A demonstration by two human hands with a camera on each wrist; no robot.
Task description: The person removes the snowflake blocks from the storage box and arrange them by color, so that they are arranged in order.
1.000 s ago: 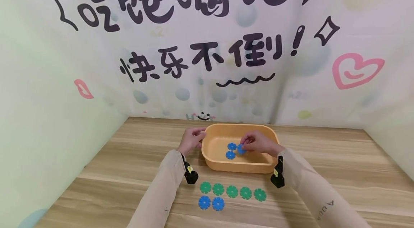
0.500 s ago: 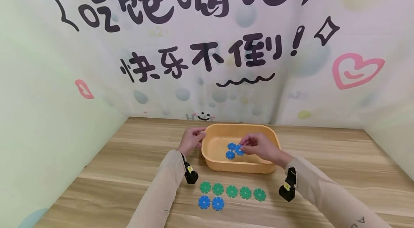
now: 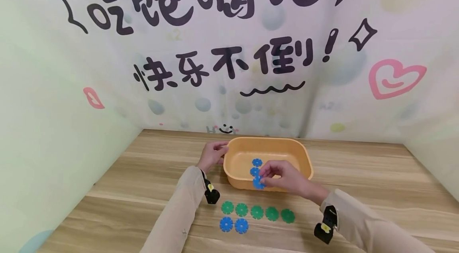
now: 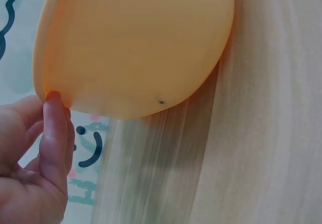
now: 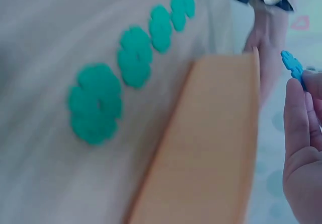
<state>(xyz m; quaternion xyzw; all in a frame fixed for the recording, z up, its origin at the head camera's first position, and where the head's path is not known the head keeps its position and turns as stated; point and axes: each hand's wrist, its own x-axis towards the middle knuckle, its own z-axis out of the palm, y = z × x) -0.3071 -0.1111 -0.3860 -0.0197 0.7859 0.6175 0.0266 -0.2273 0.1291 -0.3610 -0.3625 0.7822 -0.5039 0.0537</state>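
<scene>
My right hand (image 3: pixel 285 175) pinches a blue notched plastic disc (image 3: pixel 259 183) between thumb and fingertips, over the near rim of an orange tub (image 3: pixel 247 185). The right wrist view shows this blue disc (image 5: pixel 292 64) tilted at the fingertips. At the tub's left end, my left hand (image 3: pixel 212 154) grips the rim; its fingertips (image 4: pixel 52 98) press against the wall in the left wrist view. Inside the tub lie a blue disc (image 3: pixel 257 162) and, nearer, another blue disc (image 3: pixel 254 171), partly overlapped by my right fingers.
In front of the tub, several green discs (image 3: pixel 257 212) form a row on the wooden table (image 3: pixel 136 189). Below its left end lie two blue discs, one left (image 3: pixel 226 224) and one right (image 3: pixel 241 226). A printed cloth (image 3: pixel 201 101) hangs behind the table.
My right hand has lifted a blue disc from the tub floor and brought it toward the near rim, slightly left. The left hand has stayed at the tub's end.
</scene>
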